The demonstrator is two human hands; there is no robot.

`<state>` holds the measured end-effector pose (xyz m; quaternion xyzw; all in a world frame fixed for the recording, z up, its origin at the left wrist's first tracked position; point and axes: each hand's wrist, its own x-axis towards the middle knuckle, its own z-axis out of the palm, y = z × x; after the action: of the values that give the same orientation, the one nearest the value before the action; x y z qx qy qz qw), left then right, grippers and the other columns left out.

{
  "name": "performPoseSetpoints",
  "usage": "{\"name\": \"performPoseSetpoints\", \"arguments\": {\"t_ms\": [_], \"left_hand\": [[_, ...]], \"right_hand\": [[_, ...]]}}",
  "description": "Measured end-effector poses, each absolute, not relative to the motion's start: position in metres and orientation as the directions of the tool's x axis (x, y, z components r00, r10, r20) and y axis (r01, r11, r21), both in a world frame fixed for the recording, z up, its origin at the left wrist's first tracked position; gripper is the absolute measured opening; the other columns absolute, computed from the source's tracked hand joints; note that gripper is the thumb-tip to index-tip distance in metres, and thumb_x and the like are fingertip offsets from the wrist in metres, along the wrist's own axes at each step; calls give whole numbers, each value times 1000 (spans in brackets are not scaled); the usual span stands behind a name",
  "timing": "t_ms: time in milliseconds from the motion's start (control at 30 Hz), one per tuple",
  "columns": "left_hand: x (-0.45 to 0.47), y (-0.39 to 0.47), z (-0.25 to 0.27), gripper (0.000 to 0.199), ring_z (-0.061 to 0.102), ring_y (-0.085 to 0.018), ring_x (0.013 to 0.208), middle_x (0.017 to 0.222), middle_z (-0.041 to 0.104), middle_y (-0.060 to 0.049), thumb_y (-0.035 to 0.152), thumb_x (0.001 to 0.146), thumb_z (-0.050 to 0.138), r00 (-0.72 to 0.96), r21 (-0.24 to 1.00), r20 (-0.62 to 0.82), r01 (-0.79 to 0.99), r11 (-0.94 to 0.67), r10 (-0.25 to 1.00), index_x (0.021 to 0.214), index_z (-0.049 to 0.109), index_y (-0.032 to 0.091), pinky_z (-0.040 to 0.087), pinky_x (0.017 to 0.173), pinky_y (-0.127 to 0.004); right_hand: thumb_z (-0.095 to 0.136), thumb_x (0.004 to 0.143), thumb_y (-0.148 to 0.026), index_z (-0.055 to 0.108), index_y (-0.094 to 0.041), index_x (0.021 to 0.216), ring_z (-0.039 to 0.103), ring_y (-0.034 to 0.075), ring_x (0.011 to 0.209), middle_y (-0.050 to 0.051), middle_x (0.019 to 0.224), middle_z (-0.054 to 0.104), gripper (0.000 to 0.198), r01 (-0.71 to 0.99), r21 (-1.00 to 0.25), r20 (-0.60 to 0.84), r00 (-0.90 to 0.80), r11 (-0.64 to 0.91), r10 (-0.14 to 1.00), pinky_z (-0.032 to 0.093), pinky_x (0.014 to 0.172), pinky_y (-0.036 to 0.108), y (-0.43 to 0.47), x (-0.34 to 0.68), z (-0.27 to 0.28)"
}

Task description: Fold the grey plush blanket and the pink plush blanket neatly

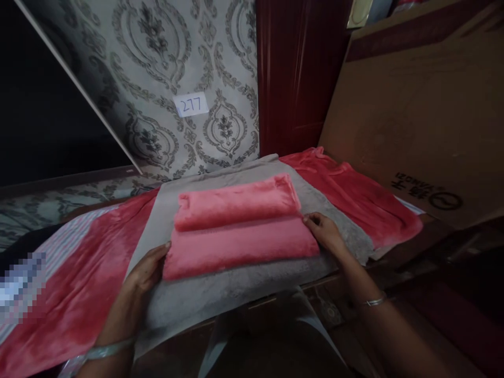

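Observation:
A pink plush cloth (244, 244) lies folded in front of me, its far part (236, 202) forming a thicker folded band. At its left edge, my left hand (146, 269) has its fingertips closed against the border, partly hidden by the hand itself. On the opposite side, my right hand (323, 231) pinches the right edge near the crease between the two parts. Beneath the cloth spreads a grey plush cover (220, 296).
Red plush fabric (94, 268) drapes on the left, with more red fabric (354, 197) at the right. A large cardboard box (425, 115) stands behind on the right. A dark screen (59, 105) is at the left. Patterned wallpaper carries a "277" paper label (191, 104).

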<state>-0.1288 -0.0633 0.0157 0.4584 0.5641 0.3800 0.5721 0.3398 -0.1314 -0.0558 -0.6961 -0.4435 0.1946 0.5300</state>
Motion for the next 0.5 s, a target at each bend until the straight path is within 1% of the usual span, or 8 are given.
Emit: {"name": "performPoseSetpoints", "arguments": {"t_ms": [33, 67, 167, 267, 400, 500], "left_hand": [[-130, -65, 16, 42, 73, -33, 96, 86, 78, -11, 44, 45, 91, 103, 939, -344, 43, 341, 933, 72, 73, 18, 60, 84, -41], [-132, -67, 15, 42, 73, -32, 95, 87, 79, -10, 45, 45, 91, 112, 935, -353, 24, 353, 929, 74, 74, 19, 61, 83, -40], [-134, -74, 14, 45, 73, -31, 96, 91, 80, -8, 46, 47, 92, 89, 952, -303, -21, 305, 949, 79, 76, 19, 61, 84, -38], [-132, -78, 12, 51, 73, -31, 98, 93, 80, -8, 49, 43, 93, 52, 970, -239, -33, 241, 970, 80, 76, 19, 61, 86, -39], [-133, -81, 13, 54, 72, -31, 101, 98, 80, -8, 54, 45, 92, -4, 978, -203, 57, 203, 979, 85, 77, 20, 60, 88, -39], [-142, -84, 12, 54, 71, -34, 103, 96, 80, -9, 59, 46, 90, -17, 961, -207, 187, 206, 978, 82, 78, 21, 59, 91, -42]], "right_hand": [[61, 67, -51, 68, -22, 72, 61, 21, 67, 4, 69, 72, 29, 430, -900, 192, 528, -65, 827, 43, 63, 32, -136, 340, -55], [61, 68, -51, 69, -22, 74, 62, 21, 67, 4, 70, 72, 30, 447, -891, 184, 521, -83, 833, 44, 64, 32, -141, 340, -54], [61, 71, -54, 71, -23, 77, 65, 23, 71, 6, 75, 74, 34, 467, -881, 177, 480, -80, 859, 47, 67, 34, -156, 335, -51], [60, 73, -56, 71, -22, 82, 67, 24, 76, 7, 82, 76, 36, 429, -903, 223, 478, -5, 849, 50, 71, 36, -170, 327, -51], [64, 75, -53, 71, -21, 93, 66, 23, 78, 6, 86, 75, 37, 370, -926, 270, 519, 72, 811, 52, 72, 35, -190, 314, -56], [66, 77, -51, 70, -23, 91, 63, 21, 74, 4, 81, 72, 32, 369, -928, 257, 527, 54, 810, 50, 69, 34, -204, 310, -62]]}}
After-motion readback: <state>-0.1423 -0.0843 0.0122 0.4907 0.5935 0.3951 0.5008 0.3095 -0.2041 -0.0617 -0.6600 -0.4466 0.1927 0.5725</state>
